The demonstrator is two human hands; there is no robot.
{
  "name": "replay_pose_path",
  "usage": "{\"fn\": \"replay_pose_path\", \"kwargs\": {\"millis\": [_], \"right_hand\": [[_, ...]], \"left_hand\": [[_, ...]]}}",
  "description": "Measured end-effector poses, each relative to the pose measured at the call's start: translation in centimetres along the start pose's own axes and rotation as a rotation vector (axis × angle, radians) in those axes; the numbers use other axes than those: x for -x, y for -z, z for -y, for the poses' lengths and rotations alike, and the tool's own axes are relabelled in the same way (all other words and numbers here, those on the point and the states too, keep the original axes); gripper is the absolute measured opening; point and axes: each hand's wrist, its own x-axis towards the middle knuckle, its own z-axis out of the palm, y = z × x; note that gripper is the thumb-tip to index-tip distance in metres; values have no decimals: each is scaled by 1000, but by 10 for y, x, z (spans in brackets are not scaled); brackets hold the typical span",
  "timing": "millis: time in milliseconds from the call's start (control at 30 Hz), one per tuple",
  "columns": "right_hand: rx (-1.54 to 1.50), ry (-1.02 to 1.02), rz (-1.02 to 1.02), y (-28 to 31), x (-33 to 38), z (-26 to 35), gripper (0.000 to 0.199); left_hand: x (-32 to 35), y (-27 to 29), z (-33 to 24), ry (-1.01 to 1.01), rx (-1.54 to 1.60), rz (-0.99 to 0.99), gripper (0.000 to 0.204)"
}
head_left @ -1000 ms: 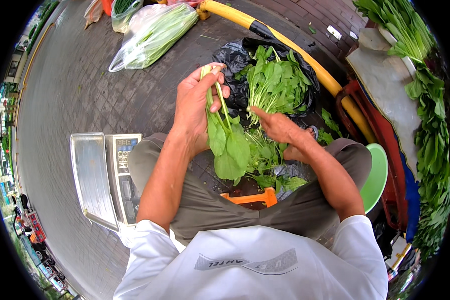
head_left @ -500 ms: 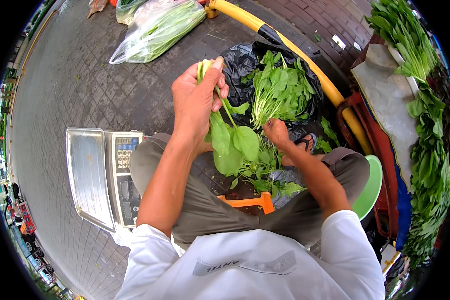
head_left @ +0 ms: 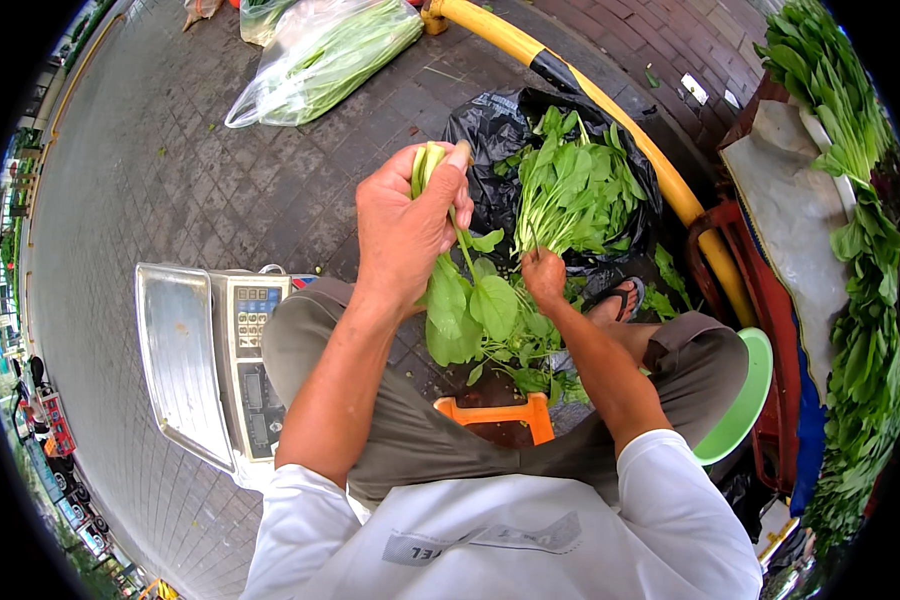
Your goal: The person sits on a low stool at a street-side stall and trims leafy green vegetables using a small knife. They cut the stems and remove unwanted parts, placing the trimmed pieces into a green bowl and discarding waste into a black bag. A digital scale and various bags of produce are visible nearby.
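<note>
Grey paving bricks form the ground beneath a seated person, whose left hand is clenched around the pale stems of a leafy green bunch raised above the knees. Right hand pinches stems at the edge of a black plastic bag heaped with greens. Beyond lie a clear bag of greens, a yellow pipe, a steel weighing scale and a green basin.

left hand raised, fisted, right hand lowered, closed
</note>
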Motion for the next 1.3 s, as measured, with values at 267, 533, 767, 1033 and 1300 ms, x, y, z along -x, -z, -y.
{"fn": "replay_pose_path", "kwargs": {"millis": [267, 533, 767, 1033, 1300], "right_hand": [[83, 81, 125, 59, -3, 9, 25], [69, 332, 25, 157, 10, 60, 29], [-8, 461, -40, 236, 40, 99, 28], [-120, 445, 334, 279, 64, 127, 27], [-233, 366, 503, 277, 62, 133, 28]], "left_hand": [[2, -9, 2, -33, -175, 66, 18], [-3, -9, 25, -176, -347, 198, 19], [2, -13, 38, -216, -536, 273, 20], [12, -27, 60, -299, -574, 430, 12], [21, -37, 63, -332, -627, 483, 18]]}}
